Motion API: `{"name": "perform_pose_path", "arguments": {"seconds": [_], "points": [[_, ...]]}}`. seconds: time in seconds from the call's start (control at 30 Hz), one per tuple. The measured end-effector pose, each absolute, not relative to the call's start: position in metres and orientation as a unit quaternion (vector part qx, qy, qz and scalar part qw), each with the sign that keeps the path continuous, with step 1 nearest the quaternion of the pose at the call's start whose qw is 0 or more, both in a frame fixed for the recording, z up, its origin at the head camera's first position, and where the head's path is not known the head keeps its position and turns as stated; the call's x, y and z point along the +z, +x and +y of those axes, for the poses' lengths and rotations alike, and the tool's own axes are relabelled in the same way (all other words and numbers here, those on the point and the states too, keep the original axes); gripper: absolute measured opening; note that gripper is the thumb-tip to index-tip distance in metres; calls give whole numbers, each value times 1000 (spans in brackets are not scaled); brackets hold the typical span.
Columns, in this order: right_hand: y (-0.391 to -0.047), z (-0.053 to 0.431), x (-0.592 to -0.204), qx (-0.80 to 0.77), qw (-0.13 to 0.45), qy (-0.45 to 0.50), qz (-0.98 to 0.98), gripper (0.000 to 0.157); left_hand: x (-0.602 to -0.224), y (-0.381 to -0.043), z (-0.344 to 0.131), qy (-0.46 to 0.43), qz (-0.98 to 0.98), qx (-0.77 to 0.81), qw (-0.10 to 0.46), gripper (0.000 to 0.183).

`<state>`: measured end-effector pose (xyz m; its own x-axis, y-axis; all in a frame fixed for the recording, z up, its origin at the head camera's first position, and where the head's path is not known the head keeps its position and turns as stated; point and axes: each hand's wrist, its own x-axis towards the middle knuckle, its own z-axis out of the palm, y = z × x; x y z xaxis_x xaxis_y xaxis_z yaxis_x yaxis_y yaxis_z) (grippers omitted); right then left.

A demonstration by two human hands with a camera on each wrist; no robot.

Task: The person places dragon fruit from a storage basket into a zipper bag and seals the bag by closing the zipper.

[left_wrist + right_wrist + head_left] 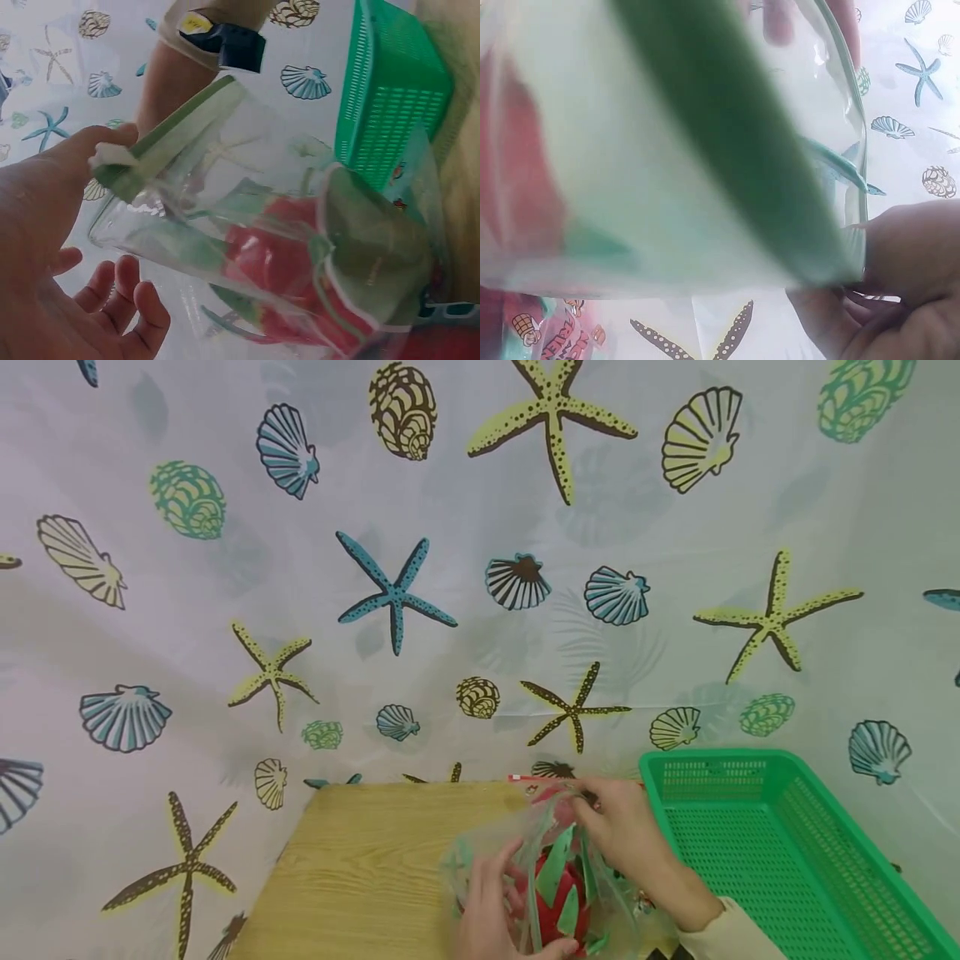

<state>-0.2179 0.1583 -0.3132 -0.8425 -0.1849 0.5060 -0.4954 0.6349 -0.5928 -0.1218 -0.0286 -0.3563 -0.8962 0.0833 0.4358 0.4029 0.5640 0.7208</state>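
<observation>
A clear zip bag [202, 172] with a green strip along its mouth holds a red dragon fruit [558, 902] with green scales. The person's right hand [630, 835] pinches the upper edge of this bag; in the right wrist view its fingers [836, 315] close on the end of the strip. At the bag's near left side is the left hand [487, 906], fingers extended. The left wrist view shows its thumb beside the strip's other end and the remaining fingers loosely bent with nothing between them. The bag's plastic blurs part of the fruit.
A green perforated basket [750, 756] stands to the right on the wooden table [352, 852]. Behind the bag lies another clear bag with a red zip [517, 778] and printed lettering. A shell-and-starfish curtain [450, 510] hangs around the table.
</observation>
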Motion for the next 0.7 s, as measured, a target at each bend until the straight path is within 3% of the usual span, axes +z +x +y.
{"name": "perform_pose_path", "arguments": {"seconds": [0.2, 0.23, 0.27, 0.33, 0.4, 0.5, 0.6, 0.7], "points": [[-222, 159, -315, 380, 194, 177, -887, 12, -397, -120, -27, -206, -829, -346, 388, 52], [-223, 159, -315, 381, 190, 176, -888, 11, -402, -122, -26, -221, -818, -336, 411, 47], [-224, 160, -315, 381, 189, 176, -888, 11, -408, -128, -28, -260, -797, -331, 433, 54], [-225, 160, -315, 383, 185, 176, -888, 11, -416, -133, -29, -293, -776, -324, 455, 45], [-226, 161, -315, 389, 182, 178, -885, 11, -419, -134, -32, -315, -779, -321, 437, 30], [-227, 162, -315, 400, 175, 178, -882, 13, -412, -124, -37, -293, -826, -332, 348, 14], [-227, 165, -315, 414, 156, 170, -880, 16, -398, -113, -40, -240, -869, -346, 261, 18], [-227, 170, -313, 421, 142, 164, -881, 17, -388, -113, -45, -224, -873, -371, 225, 16]]}}
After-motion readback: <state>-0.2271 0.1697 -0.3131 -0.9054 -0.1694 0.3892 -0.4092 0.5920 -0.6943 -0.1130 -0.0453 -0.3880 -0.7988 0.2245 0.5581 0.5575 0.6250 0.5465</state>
